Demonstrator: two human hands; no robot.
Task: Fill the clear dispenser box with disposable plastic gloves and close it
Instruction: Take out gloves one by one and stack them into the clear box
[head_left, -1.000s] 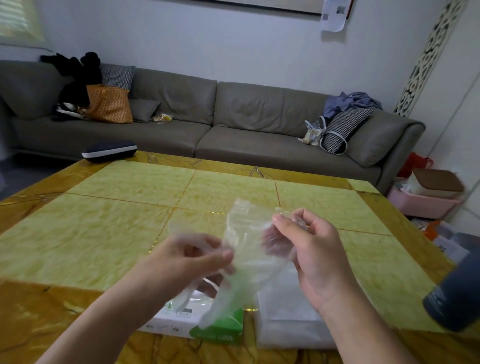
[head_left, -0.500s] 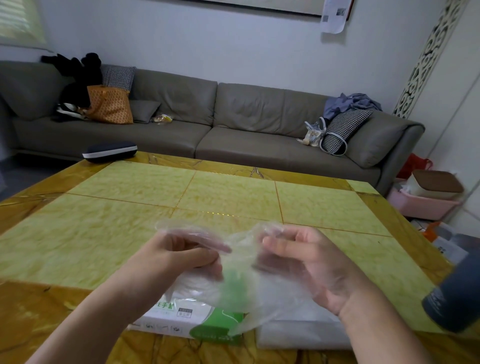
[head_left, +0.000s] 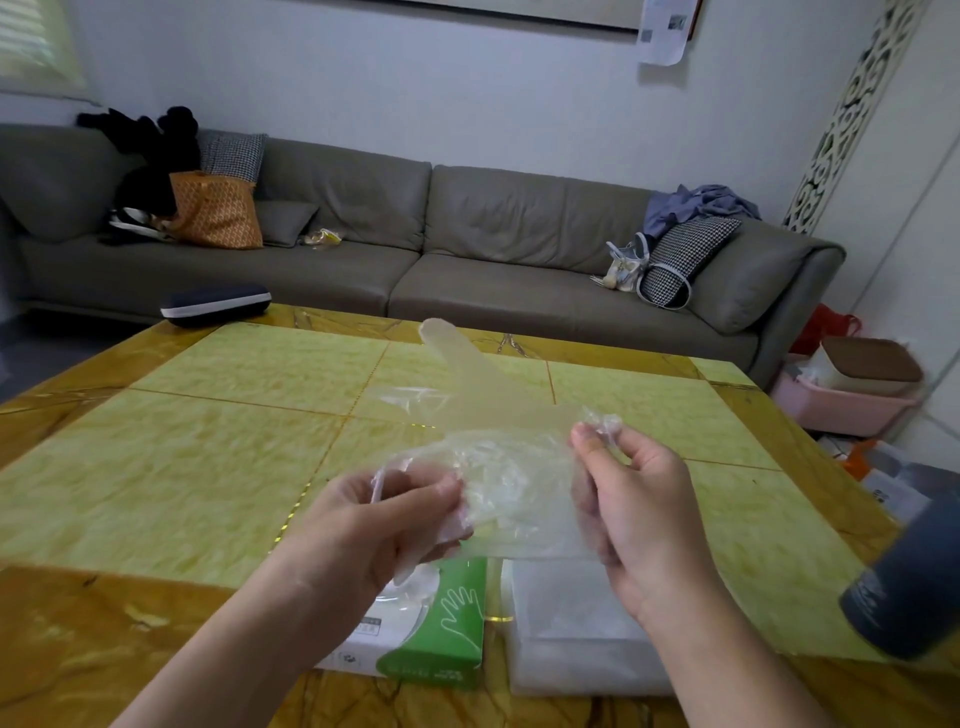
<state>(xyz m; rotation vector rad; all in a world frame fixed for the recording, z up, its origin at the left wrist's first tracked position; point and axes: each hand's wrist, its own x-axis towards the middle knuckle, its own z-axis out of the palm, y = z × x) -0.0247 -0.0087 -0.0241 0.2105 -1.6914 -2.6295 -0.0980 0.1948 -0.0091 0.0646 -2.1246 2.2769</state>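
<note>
Both hands hide much of the crumpled clear plastic glove (head_left: 511, 488); left hand (head_left: 387, 525) and right hand (head_left: 631, 501) fingers pinch it, one glove finger pointing away, up-left

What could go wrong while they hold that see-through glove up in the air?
1. The thin clear plastic glove is only pinched at its edges by the left hand and right hand, so it might slip or tear.
2. The dark grey cylindrical bottle stands close to the right forearm, so a sideways swing could knock it over.
</note>
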